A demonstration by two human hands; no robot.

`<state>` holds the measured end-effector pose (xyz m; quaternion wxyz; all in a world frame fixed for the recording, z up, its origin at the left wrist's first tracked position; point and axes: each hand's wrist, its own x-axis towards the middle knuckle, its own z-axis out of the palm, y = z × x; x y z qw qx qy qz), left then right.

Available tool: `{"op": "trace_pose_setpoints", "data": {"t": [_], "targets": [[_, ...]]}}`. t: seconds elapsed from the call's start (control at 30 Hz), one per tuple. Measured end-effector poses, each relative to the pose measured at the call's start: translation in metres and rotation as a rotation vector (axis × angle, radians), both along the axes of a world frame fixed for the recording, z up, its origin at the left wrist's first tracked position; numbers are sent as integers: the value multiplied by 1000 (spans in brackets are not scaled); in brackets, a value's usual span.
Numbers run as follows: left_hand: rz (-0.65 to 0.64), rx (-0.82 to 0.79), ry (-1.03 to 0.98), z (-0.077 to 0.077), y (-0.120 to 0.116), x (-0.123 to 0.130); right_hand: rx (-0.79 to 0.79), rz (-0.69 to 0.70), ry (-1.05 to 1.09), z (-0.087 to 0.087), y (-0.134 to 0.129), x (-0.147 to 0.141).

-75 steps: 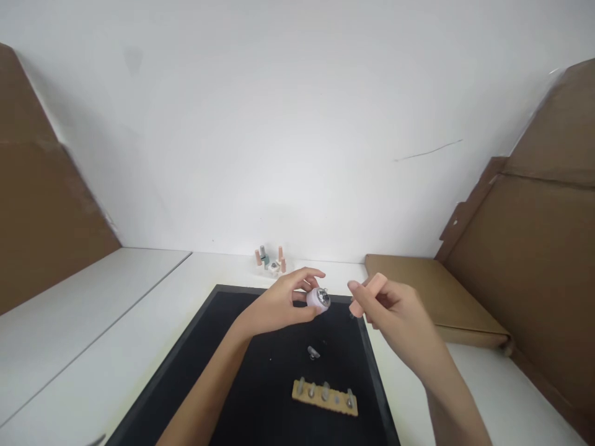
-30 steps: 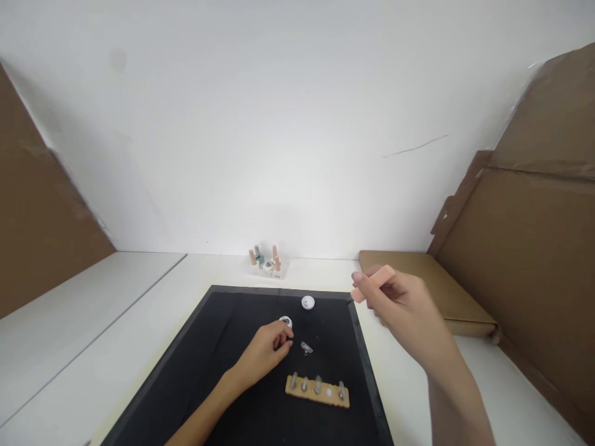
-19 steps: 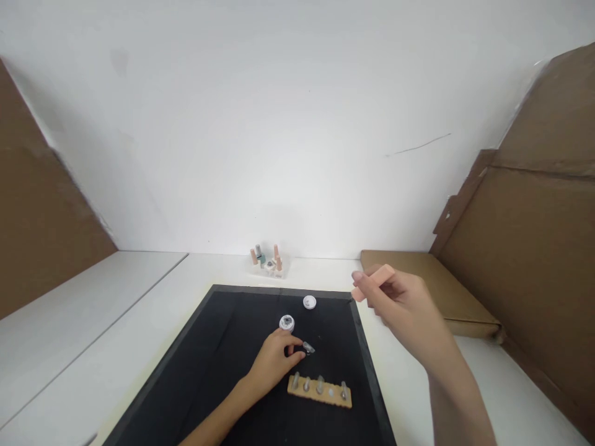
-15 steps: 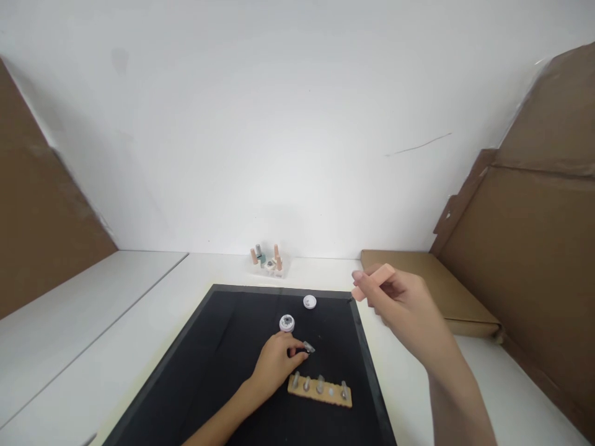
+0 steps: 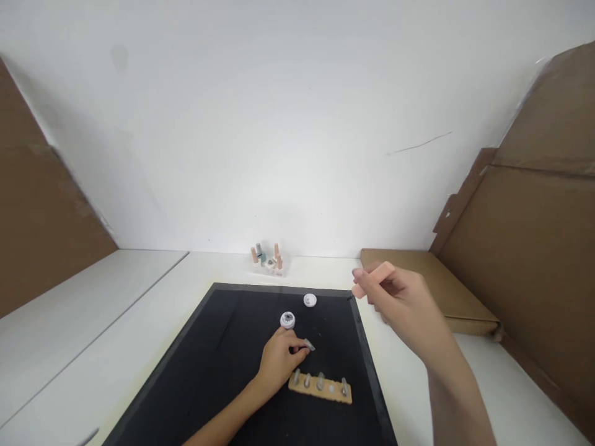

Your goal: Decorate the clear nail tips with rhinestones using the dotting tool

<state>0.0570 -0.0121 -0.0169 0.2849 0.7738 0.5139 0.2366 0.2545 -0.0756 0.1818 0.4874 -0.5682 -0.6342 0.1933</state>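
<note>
Pinched in my left hand (image 5: 277, 359) is a small clear false nail (image 5: 310, 345), held low over the black mat (image 5: 195, 371). My right hand (image 5: 404, 297), raised over the mat's right edge, grips the peach-coloured cap (image 5: 383, 272) of a nail polish brush. Its dark brush tip (image 5: 350, 298) points down to the left. Just beyond my left fingers sits a round white jar (image 5: 287, 320) with something silvery inside. A white lid (image 5: 310, 300) lies behind it. Nearer me, a wooden-looking stand (image 5: 316, 389) holds several clear false nails upright.
Against the white wall stands a clear tray (image 5: 283, 271) with several small polish bottles. A flat cardboard box (image 5: 432, 291) lies at the right, below a tall cardboard panel (image 5: 543, 248). Another cardboard panel (image 5: 41, 204) rises on the left.
In my left hand the false nail has been turned slightly and lifted a little. The right hand keeps the brush cap in nearly the same place.
</note>
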Motion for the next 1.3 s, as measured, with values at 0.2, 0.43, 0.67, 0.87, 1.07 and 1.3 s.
{"op": "trace_pose_setpoints", "data": {"t": [0.2, 0.43, 0.67, 0.87, 1.07, 1.3], "targets": [[-2, -27, -175, 9, -2, -3, -9, 7, 8, 2, -2, -1], [7, -48, -533, 66, -3, -16, 33, 30, 8, 2, -3, 2], [70, -16, -843, 152, 2, -17, 78, 59, 46, 3, -6, 1], [6, -70, -1156, 187, -10, -2, 217, 100, 48, 4, -9, 0], [-35, -163, -1043, 184, -16, 2, 435, 178, -16, 3, -13, -6], [-142, -195, -942, 183, -23, -1, 611, 244, -85, 7, -15, -11]]}}
